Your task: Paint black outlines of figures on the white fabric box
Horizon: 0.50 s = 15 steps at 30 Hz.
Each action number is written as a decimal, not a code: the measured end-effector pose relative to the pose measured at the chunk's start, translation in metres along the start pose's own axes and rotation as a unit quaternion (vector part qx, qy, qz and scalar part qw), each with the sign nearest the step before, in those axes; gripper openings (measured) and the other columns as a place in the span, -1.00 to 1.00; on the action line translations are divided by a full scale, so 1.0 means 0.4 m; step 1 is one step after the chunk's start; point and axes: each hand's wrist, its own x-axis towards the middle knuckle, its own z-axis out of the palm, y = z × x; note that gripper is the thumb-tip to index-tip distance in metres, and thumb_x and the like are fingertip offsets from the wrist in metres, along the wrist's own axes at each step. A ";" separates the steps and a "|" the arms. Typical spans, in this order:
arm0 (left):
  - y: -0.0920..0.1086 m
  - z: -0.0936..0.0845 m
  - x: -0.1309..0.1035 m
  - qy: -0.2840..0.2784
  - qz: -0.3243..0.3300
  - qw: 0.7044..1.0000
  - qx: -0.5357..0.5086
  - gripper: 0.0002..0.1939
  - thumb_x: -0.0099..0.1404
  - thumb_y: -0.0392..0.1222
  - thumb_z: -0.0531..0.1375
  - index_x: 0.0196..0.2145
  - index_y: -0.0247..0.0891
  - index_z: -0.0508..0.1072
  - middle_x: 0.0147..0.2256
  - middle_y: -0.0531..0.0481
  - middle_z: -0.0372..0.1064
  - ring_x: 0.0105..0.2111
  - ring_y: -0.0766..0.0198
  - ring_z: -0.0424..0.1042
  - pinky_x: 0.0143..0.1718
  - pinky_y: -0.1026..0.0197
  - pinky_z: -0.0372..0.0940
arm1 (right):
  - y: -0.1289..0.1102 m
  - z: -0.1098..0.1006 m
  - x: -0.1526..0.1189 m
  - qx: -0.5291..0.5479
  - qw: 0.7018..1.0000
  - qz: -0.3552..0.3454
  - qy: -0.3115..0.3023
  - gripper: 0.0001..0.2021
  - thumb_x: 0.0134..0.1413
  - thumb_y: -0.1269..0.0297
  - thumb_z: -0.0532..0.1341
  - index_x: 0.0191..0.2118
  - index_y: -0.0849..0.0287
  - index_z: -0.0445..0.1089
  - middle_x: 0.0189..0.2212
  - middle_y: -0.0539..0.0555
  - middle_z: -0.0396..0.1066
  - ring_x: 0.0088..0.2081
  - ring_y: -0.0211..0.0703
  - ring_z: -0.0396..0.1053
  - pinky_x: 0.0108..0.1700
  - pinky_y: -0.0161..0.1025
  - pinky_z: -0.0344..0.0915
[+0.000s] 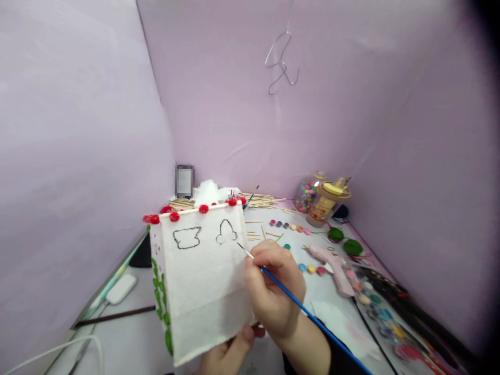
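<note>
A white box-shaped craft piece (207, 291) is tilted up in front of me, with red pompoms along its top edge and green leaf shapes on its left side. Two black outlines mark the upper part of its face. My left hand (230, 354) grips the bottom edge, its thumb in front and most fingers hidden behind. My right hand (275, 286) pinches a blue paintbrush (297, 302) near the bristles, and the brush tip is just beside the right outline.
A pink glue gun (332, 265) lies to the right, near small paint pots (311, 269) and green yarn balls (352, 247). Behind stand a jar of colored beads (305, 195) and a lidded cup (326, 205). Wooden sticks (265, 200) lie at the back. A white case (122, 289) is left.
</note>
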 end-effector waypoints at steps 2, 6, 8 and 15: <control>-0.005 -0.001 0.002 0.012 0.007 1.000 0.008 -0.31 0.26 0.56 0.24 -0.22 -0.10 0.81 -0.18 -0.20 0.79 -0.10 -0.12 0.75 0.20 -0.04 0.51 | 0.000 0.001 -0.001 0.001 1.000 0.001 0.000 -0.74 0.12 0.63 0.17 -0.28 0.05 0.29 -0.46 -0.11 0.34 -0.42 -0.30 0.39 -0.33 -0.35 0.40; -0.007 -0.004 0.003 0.011 0.016 0.999 0.027 -0.31 0.28 0.56 0.23 -0.23 -0.11 0.81 -0.18 -0.20 0.79 -0.10 -0.09 0.75 0.20 0.00 0.50 | -0.002 0.003 -0.001 0.000 1.000 0.005 -0.002 -0.75 0.12 0.62 0.17 -0.30 0.05 0.29 -0.46 -0.12 0.33 -0.43 -0.31 0.38 -0.33 -0.36 0.39; -0.009 -0.005 0.002 0.012 0.021 0.999 0.032 -0.31 0.29 0.55 0.22 -0.24 -0.11 0.80 -0.17 -0.20 0.79 -0.08 -0.08 0.74 0.22 0.01 0.49 | -0.002 0.003 -0.002 0.002 1.000 0.008 -0.004 -0.75 0.12 0.62 0.17 -0.30 0.05 0.29 -0.46 -0.12 0.33 -0.43 -0.32 0.37 -0.33 -0.36 0.39; -0.010 -0.003 0.002 0.013 0.030 0.998 0.054 -0.29 0.31 0.56 0.19 -0.26 -0.12 0.81 -0.19 -0.20 0.79 -0.08 -0.08 0.74 0.18 0.01 0.52 | -0.002 0.002 -0.003 0.000 1.000 0.007 -0.008 -0.75 0.13 0.62 0.17 -0.30 0.05 0.28 -0.46 -0.11 0.32 -0.43 -0.30 0.36 -0.35 -0.34 0.39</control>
